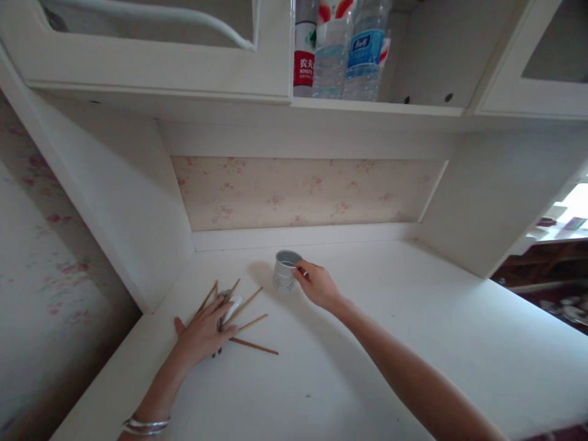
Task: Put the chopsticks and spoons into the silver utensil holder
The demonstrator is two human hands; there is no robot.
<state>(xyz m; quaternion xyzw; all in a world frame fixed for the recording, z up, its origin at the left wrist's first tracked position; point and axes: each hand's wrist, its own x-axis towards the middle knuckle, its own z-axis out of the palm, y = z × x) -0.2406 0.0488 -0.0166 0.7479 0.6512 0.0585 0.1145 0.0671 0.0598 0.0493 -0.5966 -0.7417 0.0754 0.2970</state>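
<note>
A small pale grey cylindrical holder (283,283) with tiny dark dots near its base stands upright at the back of the white counter. My right hand (315,282) pinches its rim on the right side, fingers closed. To the left, my left hand (204,331) lies spread over a loose pile of utensils. Several wooden chopsticks (255,346) fan out from beneath its fingers. A white spoon-like piece (233,308) and some greyish utensils, partly hidden, lie among them under the hand.
The white counter (358,343) runs between side panels. A cabinet (160,67) overhangs the back, with several plastic bottles (362,58) on its open shelf. Floral wallpaper (298,193) shows behind. At far right is a dark wooden shelf (546,269).
</note>
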